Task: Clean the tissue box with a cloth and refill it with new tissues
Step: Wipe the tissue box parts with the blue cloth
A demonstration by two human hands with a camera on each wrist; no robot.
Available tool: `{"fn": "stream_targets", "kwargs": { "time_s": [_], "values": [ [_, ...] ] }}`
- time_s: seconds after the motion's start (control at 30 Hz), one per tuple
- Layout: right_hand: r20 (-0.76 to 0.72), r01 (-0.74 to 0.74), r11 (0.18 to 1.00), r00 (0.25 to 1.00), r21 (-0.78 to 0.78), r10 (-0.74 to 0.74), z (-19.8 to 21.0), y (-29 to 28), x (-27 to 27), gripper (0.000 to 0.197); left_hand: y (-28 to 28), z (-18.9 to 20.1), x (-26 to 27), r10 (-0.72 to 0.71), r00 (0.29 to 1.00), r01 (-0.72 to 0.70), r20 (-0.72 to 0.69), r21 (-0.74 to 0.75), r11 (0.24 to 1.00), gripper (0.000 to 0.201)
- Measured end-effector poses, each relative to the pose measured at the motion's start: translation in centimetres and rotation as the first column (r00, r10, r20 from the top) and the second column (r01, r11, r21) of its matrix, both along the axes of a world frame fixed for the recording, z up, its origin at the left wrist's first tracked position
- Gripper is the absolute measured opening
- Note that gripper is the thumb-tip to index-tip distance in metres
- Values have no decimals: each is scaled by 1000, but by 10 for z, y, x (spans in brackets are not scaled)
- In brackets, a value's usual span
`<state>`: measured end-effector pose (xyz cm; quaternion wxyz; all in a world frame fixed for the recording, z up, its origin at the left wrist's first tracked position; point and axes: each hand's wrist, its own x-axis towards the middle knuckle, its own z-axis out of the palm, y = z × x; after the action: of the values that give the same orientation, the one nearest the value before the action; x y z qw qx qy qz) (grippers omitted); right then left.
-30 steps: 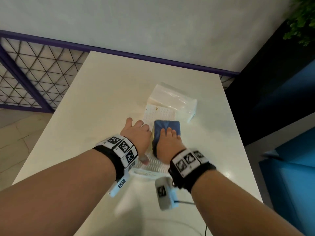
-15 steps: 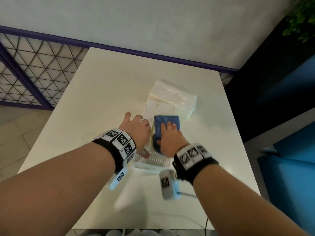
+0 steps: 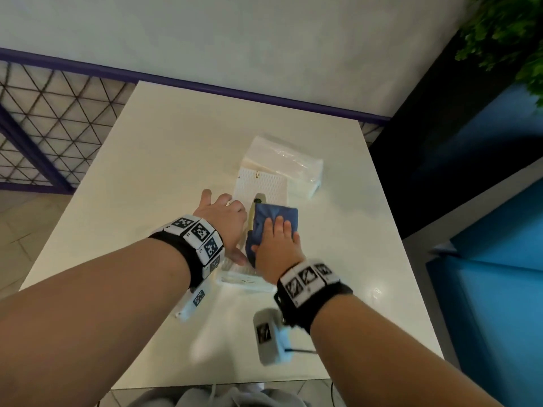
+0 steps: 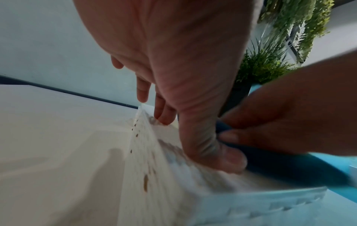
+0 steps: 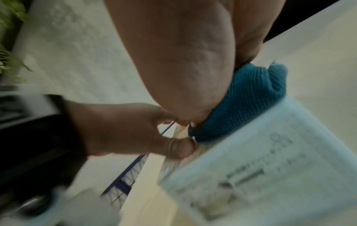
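A white perforated tissue box (image 3: 264, 186) lies flat on the white table (image 3: 164, 160). On its top sits a folded blue cloth (image 3: 274, 214), and my right hand (image 3: 276, 239) presses flat on the cloth with straight fingers. My left hand (image 3: 223, 218) grips the box's left edge, with the thumb on top and the fingers down the side. The left wrist view shows that thumb (image 4: 218, 152) pressing the box (image 4: 164, 183) beside the cloth (image 4: 280, 160). In the blurred right wrist view my palm covers the cloth (image 5: 241, 104) on the box (image 5: 270, 160). A clear-wrapped tissue pack (image 3: 288, 163) lies just behind the box.
The table's right edge (image 3: 411, 259) borders a dark gap and blue seating (image 3: 493, 259). A purple lattice railing (image 3: 44, 121) stands to the left, a wall is behind, and a plant (image 3: 505, 27) hangs at the top right. A thin black cable (image 3: 302, 351) crosses the table's near part.
My right hand and the cloth have slid slightly toward me along the box top, baring the far end of the slot. The left hand keeps its hold.
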<state>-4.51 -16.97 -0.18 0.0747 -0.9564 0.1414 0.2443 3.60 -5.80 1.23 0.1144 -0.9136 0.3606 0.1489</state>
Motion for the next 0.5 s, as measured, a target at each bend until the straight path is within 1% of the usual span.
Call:
{"fn": "stream_targets", "kwargs": {
  "time_s": [0.07, 0.1, 0.2, 0.27, 0.33, 0.43, 0.5],
  "values": [
    [-28, -24, 999, 999, 23, 25, 0, 1, -19, 69, -1, 0, -1, 2, 1000, -2, 3, -8, 1000, 95],
    [-36, -26, 999, 999, 34, 28, 1, -2, -18, 68, -2, -1, -2, -1, 1000, 1, 4, -5, 1000, 95],
    [-42, 14, 998, 999, 53, -11, 2, -14, 6, 68, -3, 0, -3, 5, 1000, -5, 0, 18, 1000, 94],
    [-47, 18, 1000, 999, 21, -17, 2, -18, 26, 67, -4, 1, -3, 6, 1000, -6, -2, 41, 999, 94],
    [-35, -16, 999, 999, -43, 14, 0, -15, 30, 67, -3, 1, -4, 10, 1000, -10, -6, 51, 999, 93],
    [-10, -93, 992, 996, -85, 92, -1, -3, 7, 67, -3, 0, -4, 28, 1000, -28, -11, 17, 999, 94],
    [2, -161, 983, 987, -87, 161, 2, 5, -13, 66, -4, 1, -4, 38, 999, -38, -20, -1, 999, 92]
  ]
}}
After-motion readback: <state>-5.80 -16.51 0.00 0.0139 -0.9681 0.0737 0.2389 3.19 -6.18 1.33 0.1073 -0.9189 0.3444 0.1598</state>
